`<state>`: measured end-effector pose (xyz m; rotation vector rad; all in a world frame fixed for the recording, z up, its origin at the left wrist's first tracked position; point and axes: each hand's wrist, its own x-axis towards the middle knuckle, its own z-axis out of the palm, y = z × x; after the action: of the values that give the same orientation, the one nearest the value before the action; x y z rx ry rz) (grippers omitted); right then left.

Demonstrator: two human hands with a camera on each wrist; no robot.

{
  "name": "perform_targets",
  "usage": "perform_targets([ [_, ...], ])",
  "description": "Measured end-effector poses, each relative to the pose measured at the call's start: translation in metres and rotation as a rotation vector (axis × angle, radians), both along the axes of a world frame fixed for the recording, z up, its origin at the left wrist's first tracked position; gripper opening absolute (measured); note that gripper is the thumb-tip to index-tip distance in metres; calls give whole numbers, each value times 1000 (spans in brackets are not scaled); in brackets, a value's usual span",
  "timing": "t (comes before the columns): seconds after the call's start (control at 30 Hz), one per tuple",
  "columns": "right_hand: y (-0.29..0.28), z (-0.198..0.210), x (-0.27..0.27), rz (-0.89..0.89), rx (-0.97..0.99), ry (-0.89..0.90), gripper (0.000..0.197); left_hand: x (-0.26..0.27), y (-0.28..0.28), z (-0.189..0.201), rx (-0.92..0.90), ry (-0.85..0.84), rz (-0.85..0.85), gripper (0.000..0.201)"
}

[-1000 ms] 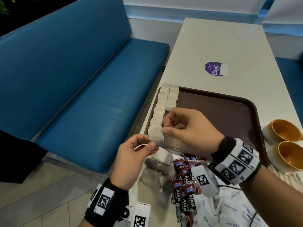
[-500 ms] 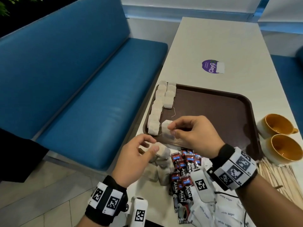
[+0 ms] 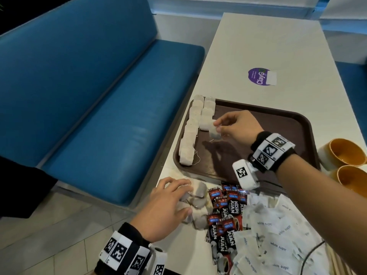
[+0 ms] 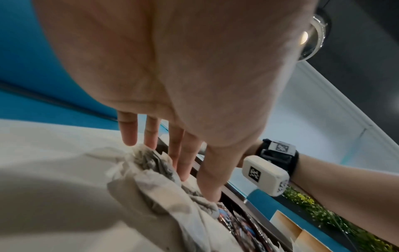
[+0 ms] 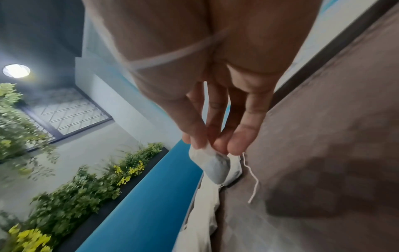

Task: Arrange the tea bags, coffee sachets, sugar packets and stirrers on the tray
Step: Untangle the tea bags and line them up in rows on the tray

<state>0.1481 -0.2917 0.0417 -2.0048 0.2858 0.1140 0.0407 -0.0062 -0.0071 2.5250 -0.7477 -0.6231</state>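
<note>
One tea bag (image 3: 214,132) hangs long-axis down, pinched by right hand (image 3: 237,127), now over tray (image 3: 258,124); left hand (image 3: 165,209), fingers now straight, rests on pile (image 3: 195,203).

- Tea bag (image 3: 214,132) held at the tray's 10 o'clock: thin matt paper, finely crinkled, with a white thread.
- Tray (image 3: 258,124): brown plastic, dull, finely textured.
- Coffee sachets (image 3: 228,215): glossy printed foil.
- Sugar packets (image 3: 278,243): matt white paper.
- Table (image 3: 258,46): smooth off-white laminate.
- Bench seat (image 3: 99,116): blue vinyl, slight sheen.
- Cups (image 3: 345,153): glazed ceramic, shiny.
</note>
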Motion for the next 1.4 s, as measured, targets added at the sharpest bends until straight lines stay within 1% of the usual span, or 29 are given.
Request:
perform_targets([
  [0.1, 7, -8, 24, 6, 132, 85, 10, 0, 1, -1, -25, 11, 13, 49],
  [0.17, 11, -16, 36, 11, 142, 122, 12, 0, 3, -3, -24, 17, 9, 50],
  [0.27, 13, -27, 49, 21, 15, 157, 14, 1, 4, -3, -24, 28, 6, 49],
  [0.37, 12, -37, 56, -28, -123, 160, 16, 1, 3, -2, -32, 35, 4, 49],
  [0.53, 12, -41, 56, -45, -257, 116, 21, 1, 4, -2, -42, 37, 5, 45],
  [0.63, 16, -29, 47, -28, -279, 60, 16, 0, 4, 1, -64, 32, 10, 39],
  [0.73, 32, -7, 18, 87, -309, 9, 9, -1, 6, 2, -128, 16, 28, 34],
  [0.83, 53, 9, -24, 295, -299, 40, 6, -3, 10, 4, -212, -36, 87, 27],
  [0.93, 69, 8, -58, 579, -434, 85, 11, -3, 15, 5, -294, -111, 230, 23],
  [1.0, 76, 2, -71, 684, -538, 100, 21, -1, 18, 4, -294, -140, 337, 21],
  [1.07, 82, -4, -78, 710, -646, 115, 31, 1, 20, 3, -277, -149, 427, 20],
  [1.13, 89, -8, -83, 717, -734, 115, 41, 2, 20, 3, -250, -140, 468, 17],
  [1.2, 95, -11, -88, 748, -778, 106, 49, 3, 18, 2, -225, -131, 472, 15],
  [1.3, 103, -15, -92, 801, -792, 109, 62, 3, 12, 0, -192, -102, 484, 24],
  [1.33, 104, -16, -92, 813, -797, 111, 63, 3, 10, -1, -179, -98, 487, 27],
  [1.4, 106, -17, -91, 823, -809, 122, 57, 4, 7, -3, -159, -88, 486, 32],
])
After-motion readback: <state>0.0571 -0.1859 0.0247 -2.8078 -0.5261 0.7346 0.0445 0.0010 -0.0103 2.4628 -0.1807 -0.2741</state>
